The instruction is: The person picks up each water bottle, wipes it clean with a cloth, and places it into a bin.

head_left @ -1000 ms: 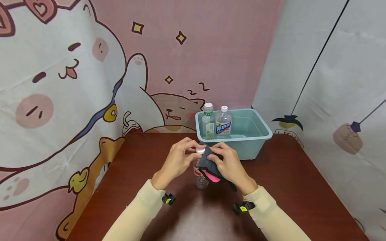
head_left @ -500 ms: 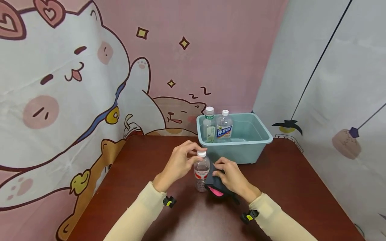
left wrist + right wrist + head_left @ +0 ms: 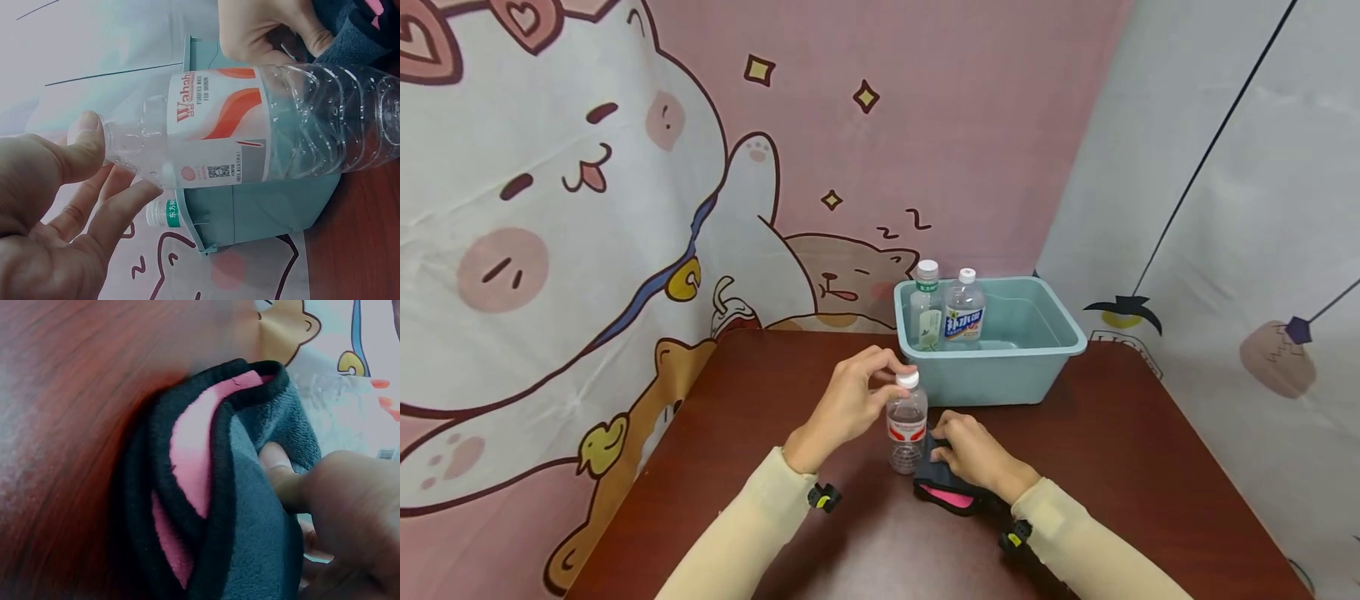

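A clear plastic bottle (image 3: 906, 429) with a white cap and a red-and-white label stands upright on the table. My left hand (image 3: 853, 400) pinches it at the cap between thumb and fingers; the left wrist view shows the bottle (image 3: 219, 128) large, with the fingertips round its neck end. Just right of the bottle, my right hand (image 3: 976, 454) grips a folded dark grey cloth (image 3: 936, 471) with black edging and a pink inner side. In the right wrist view the thumb presses into the folds of the cloth (image 3: 256, 525), which is low against the table.
Behind the hands, a light blue plastic bin (image 3: 992, 379) stands at the table's back edge. Inside at its left are a bottle with a green-banded neck (image 3: 927, 312) and a bottle with a blue label (image 3: 964, 317). Printed curtains (image 3: 985, 125) hang behind the wooden table (image 3: 775, 375).
My right hand has carried the cloth down and right, from beside the bottle's cap to beside its base, uncovering the label. The left hand stays at the cap.
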Tool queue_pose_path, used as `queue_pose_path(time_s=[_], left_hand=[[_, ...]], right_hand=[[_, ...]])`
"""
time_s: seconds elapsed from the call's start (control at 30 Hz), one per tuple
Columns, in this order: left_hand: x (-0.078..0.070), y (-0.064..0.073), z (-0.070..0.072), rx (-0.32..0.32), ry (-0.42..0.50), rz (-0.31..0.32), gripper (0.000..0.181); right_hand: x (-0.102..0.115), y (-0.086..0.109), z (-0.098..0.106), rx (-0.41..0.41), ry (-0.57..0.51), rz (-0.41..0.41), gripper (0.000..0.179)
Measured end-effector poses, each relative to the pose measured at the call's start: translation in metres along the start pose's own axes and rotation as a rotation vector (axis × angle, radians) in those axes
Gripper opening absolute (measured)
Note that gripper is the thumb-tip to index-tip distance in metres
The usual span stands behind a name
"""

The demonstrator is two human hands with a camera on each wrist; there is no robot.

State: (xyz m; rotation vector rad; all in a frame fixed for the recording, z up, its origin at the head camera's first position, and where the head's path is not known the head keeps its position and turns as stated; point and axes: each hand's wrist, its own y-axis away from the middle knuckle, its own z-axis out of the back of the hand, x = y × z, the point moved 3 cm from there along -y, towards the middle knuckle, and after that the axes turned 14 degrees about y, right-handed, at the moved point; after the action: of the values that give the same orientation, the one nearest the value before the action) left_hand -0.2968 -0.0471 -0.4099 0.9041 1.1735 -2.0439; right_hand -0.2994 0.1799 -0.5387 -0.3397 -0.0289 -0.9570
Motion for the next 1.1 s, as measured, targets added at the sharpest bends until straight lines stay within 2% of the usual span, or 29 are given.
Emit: queue_pose_path(time_s=[0.3,0.43,0.53,0.8,0.97,1.1], left_hand=[[0.001,-0.001,-0.002,0.010,-0.009,-0.022,0.021],[0.000,0.000,-0.002,0.014,-0.020,-0.028,0.022],[0.000,0.000,-0.002,0.018,-0.036,-0.035,0.025],[0.004,0.006,0.000,0.010,-0.089,-0.052,0.035],[0.007,0.008,0.000,0.020,-0.084,-0.056,0.045],[0.007,0.005,0.001,0.018,-0.081,-0.057,0.044]], right_hand=[[-0.009,0.001,0.004,-0.035,-0.154,-0.099,0.025],[-0.009,0.003,0.012,-0.088,-0.233,-0.132,0.027],[-0.006,0.002,0.023,-0.160,-0.271,-0.154,0.029],[0.006,-0.003,0.052,-0.316,-0.333,-0.157,0.033],[0.013,-0.006,0.070,-0.373,-0.396,-0.158,0.033],[0.021,-0.013,0.084,-0.397,-0.377,-0.135,0.034]])
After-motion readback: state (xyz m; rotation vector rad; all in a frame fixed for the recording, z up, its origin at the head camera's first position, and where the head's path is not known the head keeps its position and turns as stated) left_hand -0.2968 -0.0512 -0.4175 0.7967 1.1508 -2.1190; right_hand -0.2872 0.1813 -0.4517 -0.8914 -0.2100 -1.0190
